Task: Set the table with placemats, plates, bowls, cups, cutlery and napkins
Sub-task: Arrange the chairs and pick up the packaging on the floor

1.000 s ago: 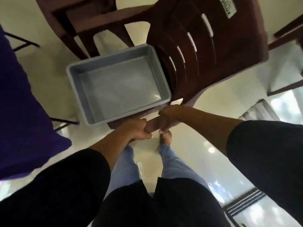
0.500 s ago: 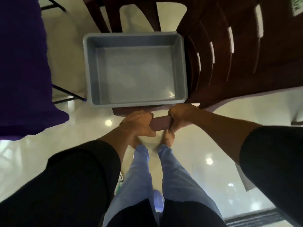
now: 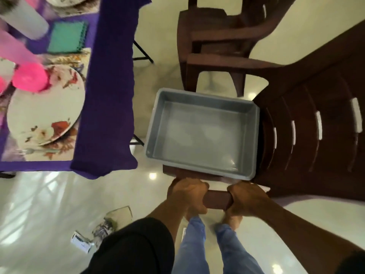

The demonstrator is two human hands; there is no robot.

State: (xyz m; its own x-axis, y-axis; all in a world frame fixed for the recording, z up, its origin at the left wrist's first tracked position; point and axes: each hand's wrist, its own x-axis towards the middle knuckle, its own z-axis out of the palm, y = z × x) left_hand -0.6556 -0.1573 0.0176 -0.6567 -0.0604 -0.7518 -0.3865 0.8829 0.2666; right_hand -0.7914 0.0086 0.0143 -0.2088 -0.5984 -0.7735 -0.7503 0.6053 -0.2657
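Floral plate (image 3: 44, 107) sits on placemat (image 3: 59, 153) atop purple-clothed table (image 3: 110, 95), pink cup (image 3: 29, 80) overlapping its rim, fork (image 3: 29, 150) alongside. Beside table, left hand (image 3: 188, 194) and right hand (image 3: 245, 199) both grip brown chair (image 3: 316, 135) armrest; grey tub (image 3: 203, 133) rests on seat.

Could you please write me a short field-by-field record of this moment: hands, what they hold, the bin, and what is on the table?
left hand: grips the chair's armrest
right hand: grips the same armrest
chair: dark brown plastic
grey bin: sits on the chair seat, nothing in it
second chair: beyond the bin
table: purple cloth, left of the bin
plate: floral, on a placemat
pink cup: overlaps the plate's far edge
green napkin: beyond the plate
fork: nearer than the plate
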